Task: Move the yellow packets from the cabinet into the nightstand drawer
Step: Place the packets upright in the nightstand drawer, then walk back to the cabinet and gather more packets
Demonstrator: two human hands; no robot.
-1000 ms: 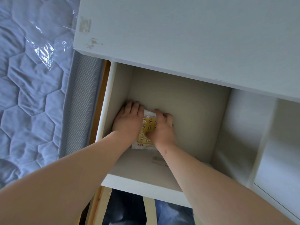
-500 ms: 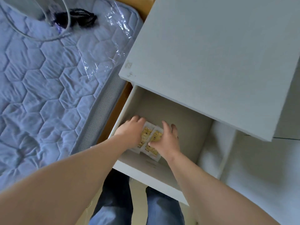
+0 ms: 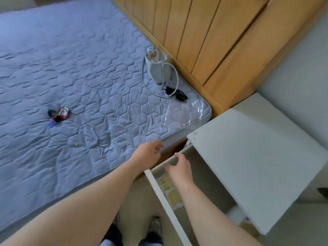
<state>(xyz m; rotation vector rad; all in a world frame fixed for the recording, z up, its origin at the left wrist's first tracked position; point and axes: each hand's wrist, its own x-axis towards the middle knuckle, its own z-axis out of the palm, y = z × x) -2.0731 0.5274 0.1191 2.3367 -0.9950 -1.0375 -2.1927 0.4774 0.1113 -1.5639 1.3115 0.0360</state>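
Yellow packets (image 3: 172,197) lay flat on the floor of the open nightstand drawer (image 3: 160,194), in a row along its near-left front panel, partly hidden under the right forearm; the count was blurred. The right hand (image 3: 179,167) hovered above the drawer, over the far end of the row, fingers loose and slightly spread, holding nothing. The left hand (image 3: 149,151) was outside the drawer to the left, over the mattress (image 3: 79,77) edge, fingers loosely curled and empty. The white nightstand top (image 3: 257,157) was the surface at right, beside the wooden headboard (image 3: 204,32). On the mattress, a white bag (image 3: 158,70) with a cord stood at the far-right corner, black sunglasses (image 3: 178,94) just beside it, and small dark items (image 3: 58,115) lay well apart at left.
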